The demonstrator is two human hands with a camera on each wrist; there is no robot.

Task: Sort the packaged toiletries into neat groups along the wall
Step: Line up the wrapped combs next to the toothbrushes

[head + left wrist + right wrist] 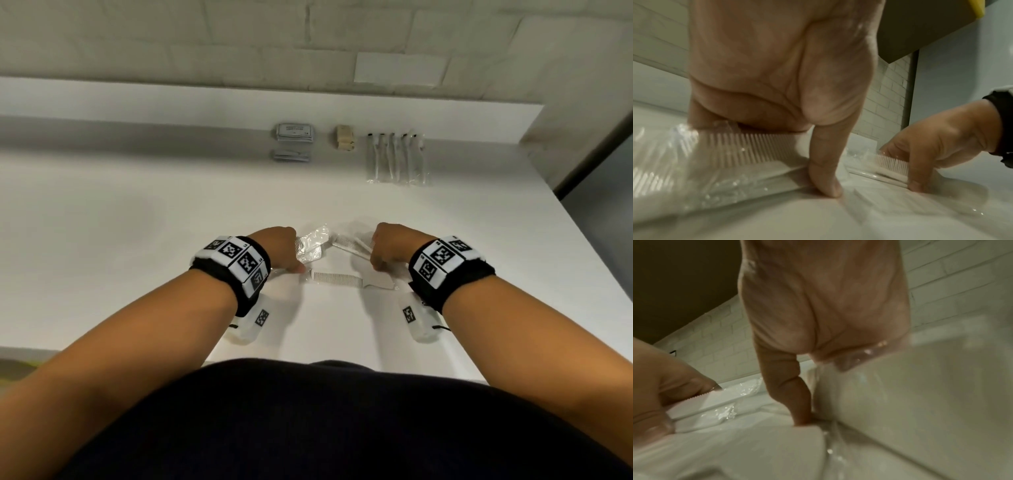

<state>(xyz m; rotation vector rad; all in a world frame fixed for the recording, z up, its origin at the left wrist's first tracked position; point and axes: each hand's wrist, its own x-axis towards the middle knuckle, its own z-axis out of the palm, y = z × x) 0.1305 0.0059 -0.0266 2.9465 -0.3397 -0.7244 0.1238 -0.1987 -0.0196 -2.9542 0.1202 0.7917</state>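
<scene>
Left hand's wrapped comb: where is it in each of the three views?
Head: the wrapped comb sits centre, just right of the left hand that holds it.
Left wrist: fills the lower left, teeth up, under the palm, thumb on its edge.
Right wrist: far left edge, a toothed white strip in the left hand.
Shared landmark: the white brick wall behind the counter.

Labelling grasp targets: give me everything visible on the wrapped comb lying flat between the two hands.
The middle comb is white, fine-toothed, with a flat tapering handle, and looks like plastic. It is sealed in a clear crinkly wrapper. It lies flat on the white counter, lengthwise left to right, teeth toward the wall, handle to the right. The left hand thumb is at its left end; whether the right hand touches it is unclear.
</scene>
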